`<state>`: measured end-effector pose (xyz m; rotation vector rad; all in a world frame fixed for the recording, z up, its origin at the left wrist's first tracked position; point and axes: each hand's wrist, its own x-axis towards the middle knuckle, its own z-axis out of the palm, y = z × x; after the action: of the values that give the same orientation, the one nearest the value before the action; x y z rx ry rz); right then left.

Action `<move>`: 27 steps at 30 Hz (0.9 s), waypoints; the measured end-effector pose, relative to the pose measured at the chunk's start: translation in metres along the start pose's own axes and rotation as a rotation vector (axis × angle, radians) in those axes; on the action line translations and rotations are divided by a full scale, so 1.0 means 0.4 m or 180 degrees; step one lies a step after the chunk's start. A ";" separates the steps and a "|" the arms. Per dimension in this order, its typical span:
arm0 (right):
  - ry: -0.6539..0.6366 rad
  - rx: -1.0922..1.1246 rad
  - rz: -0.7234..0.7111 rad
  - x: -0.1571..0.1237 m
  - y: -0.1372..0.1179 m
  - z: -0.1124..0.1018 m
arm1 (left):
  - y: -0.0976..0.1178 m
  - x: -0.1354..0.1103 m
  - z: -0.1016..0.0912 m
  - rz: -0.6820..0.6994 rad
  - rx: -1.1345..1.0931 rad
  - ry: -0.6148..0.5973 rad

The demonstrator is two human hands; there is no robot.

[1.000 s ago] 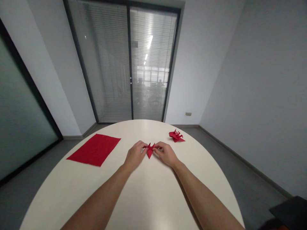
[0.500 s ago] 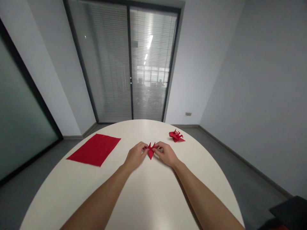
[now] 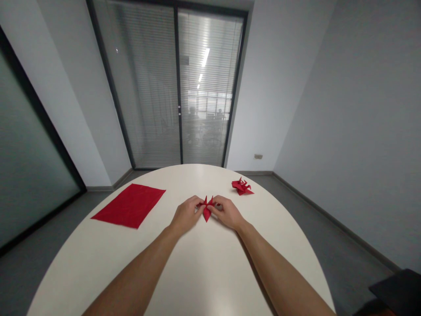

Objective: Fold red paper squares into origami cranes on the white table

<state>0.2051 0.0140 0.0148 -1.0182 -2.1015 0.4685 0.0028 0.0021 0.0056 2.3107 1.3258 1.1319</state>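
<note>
At the near edge of the white round table [image 3: 204, 263], two bare forearms reach forward toward its middle. Off its near right edge lies a dark object [image 3: 397, 287], too cut off to identify. Around the middle of the surface, the left hand [image 3: 186, 215] and the right hand [image 3: 227, 212] meet, each pinching one side of a small folded red paper [image 3: 206, 210] between fingertips; its lower point touches the tabletop. Toward the left edge, a flat red sheet [image 3: 130, 205] lies apart from the hands. Near the far right edge sits a pile of folded red pieces [image 3: 242, 186]. Beyond the far edge stand glass doors [image 3: 177, 87] with blinds.
</note>
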 end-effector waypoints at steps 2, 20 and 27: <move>-0.0039 -0.0009 0.0001 0.000 0.001 0.001 | 0.002 0.000 0.000 -0.0020 0.0031 -0.0011; -0.0031 -0.0272 0.0218 0.001 0.020 0.009 | -0.009 -0.002 0.006 -0.0144 0.0189 0.0063; -0.0012 -0.0300 0.0333 0.001 0.026 0.007 | -0.016 0.000 0.009 -0.0241 0.0280 0.0054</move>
<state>0.2081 0.0208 0.0071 -1.1867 -2.0976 0.4263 0.0013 0.0061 -0.0002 2.2947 1.4840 1.0928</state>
